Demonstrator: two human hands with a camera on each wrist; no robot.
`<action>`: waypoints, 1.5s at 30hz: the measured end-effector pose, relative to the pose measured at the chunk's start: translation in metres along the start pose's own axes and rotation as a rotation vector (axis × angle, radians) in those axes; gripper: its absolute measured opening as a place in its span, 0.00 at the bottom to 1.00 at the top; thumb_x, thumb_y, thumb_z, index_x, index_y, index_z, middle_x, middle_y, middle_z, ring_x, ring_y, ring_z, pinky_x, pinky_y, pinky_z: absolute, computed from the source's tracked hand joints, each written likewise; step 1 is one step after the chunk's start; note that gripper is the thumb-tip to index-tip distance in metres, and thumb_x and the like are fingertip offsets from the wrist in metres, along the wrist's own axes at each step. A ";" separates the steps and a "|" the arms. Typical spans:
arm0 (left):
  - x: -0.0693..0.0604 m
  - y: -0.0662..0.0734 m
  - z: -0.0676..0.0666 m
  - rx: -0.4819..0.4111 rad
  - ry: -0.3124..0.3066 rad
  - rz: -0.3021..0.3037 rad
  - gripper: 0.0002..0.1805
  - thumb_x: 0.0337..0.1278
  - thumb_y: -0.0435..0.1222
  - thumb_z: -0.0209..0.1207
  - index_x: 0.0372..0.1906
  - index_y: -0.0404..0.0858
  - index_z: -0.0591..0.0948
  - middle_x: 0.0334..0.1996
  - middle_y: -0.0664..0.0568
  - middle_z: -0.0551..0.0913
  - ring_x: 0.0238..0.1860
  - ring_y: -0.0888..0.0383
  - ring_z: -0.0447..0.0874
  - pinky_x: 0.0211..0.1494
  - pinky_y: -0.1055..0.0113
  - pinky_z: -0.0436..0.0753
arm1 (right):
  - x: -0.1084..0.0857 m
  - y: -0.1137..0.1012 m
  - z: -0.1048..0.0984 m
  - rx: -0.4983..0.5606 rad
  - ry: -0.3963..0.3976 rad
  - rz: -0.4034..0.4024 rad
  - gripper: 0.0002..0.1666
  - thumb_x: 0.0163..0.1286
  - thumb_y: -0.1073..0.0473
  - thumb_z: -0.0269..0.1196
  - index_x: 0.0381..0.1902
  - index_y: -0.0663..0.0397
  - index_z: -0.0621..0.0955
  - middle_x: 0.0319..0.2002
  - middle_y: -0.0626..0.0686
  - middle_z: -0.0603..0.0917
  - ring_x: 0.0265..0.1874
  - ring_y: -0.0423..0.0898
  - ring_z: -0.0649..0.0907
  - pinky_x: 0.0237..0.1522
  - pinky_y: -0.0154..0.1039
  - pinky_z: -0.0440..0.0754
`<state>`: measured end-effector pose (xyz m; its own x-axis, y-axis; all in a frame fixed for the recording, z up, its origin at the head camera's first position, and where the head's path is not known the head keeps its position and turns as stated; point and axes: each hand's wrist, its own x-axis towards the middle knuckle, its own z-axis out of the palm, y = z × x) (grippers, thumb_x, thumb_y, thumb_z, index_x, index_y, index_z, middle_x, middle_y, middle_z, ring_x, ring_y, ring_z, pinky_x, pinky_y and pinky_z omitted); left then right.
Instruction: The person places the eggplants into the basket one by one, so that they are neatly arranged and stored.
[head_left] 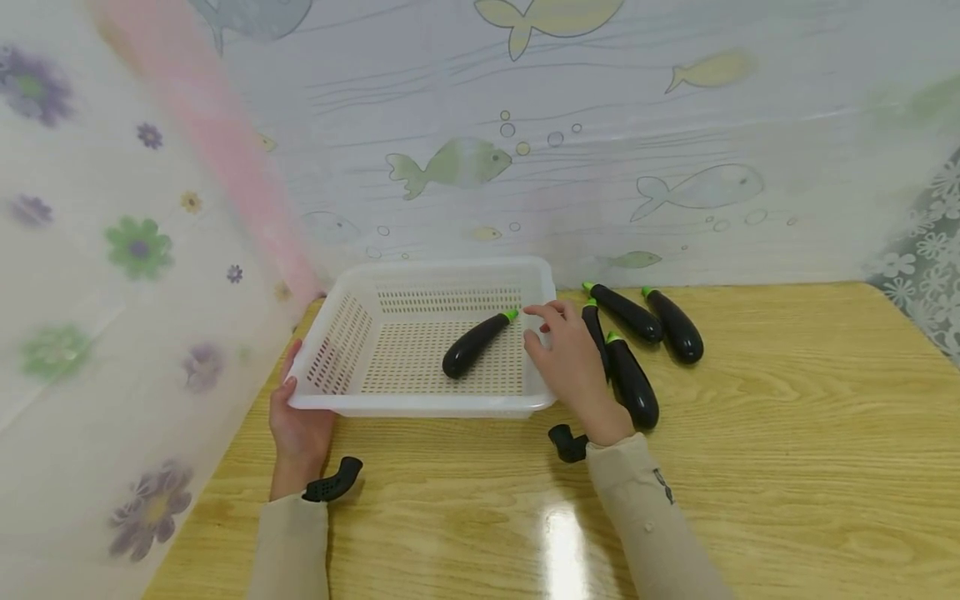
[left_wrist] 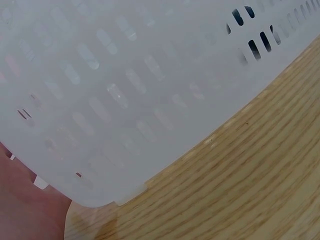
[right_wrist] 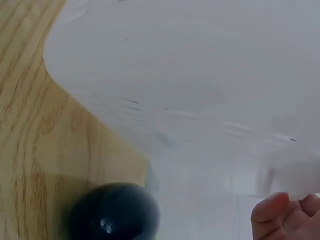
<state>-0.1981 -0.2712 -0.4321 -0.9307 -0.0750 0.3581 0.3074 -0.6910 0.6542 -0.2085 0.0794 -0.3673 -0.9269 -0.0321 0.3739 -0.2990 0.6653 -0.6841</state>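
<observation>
A white plastic basket (head_left: 420, 407) with slotted walls and bottom stands on the wooden table. My left hand (head_left: 300, 429) grips its left side near the front corner, thumb at the rim; part of that hand (left_wrist: 30, 205) shows beside the slotted wall in the left wrist view. One dark eggplant (head_left: 476, 346) with a green stem lies slantwise inside. Over the basket's right rim, my right hand (head_left: 568, 358) has its fingers loosely bent, close to that stem, with nothing visible between them. In the right wrist view an eggplant's rounded end (right_wrist: 115, 212) shows outside the basket.
Several more eggplants lie right of the basket, among them a near one (head_left: 633, 383), a far one (head_left: 626, 312) and one at the outer right (head_left: 675, 327). My right forearm partly covers this side. A fish-patterned curtain (head_left: 585, 192) hangs behind the table (head_left: 810, 433).
</observation>
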 end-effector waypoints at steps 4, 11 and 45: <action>0.000 -0.001 0.001 0.005 -0.001 -0.004 0.31 0.59 0.39 0.39 0.69 0.45 0.49 0.69 0.47 0.46 0.68 0.47 0.40 0.65 0.51 0.40 | 0.000 0.002 -0.005 0.042 -0.024 0.011 0.17 0.65 0.54 0.53 0.51 0.44 0.76 0.49 0.51 0.69 0.36 0.44 0.74 0.30 0.40 0.71; 0.000 0.000 0.001 -0.028 -0.009 -0.002 0.31 0.59 0.38 0.38 0.69 0.44 0.49 0.69 0.47 0.45 0.68 0.48 0.40 0.65 0.52 0.41 | 0.001 0.007 -0.010 0.065 -0.046 -0.013 0.16 0.66 0.54 0.53 0.51 0.46 0.75 0.48 0.51 0.70 0.36 0.45 0.74 0.31 0.40 0.71; 0.000 0.000 0.002 0.013 -0.008 -0.005 0.30 0.60 0.38 0.36 0.69 0.44 0.49 0.69 0.46 0.45 0.67 0.47 0.41 0.65 0.52 0.43 | 0.006 0.041 -0.043 0.078 -0.118 0.070 0.22 0.66 0.47 0.51 0.56 0.46 0.73 0.43 0.49 0.78 0.41 0.46 0.77 0.42 0.46 0.72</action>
<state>-0.1974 -0.2697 -0.4310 -0.9306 -0.0662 0.3599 0.3055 -0.6820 0.6645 -0.2165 0.1387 -0.3665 -0.9651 -0.0781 0.2501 -0.2448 0.6092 -0.7543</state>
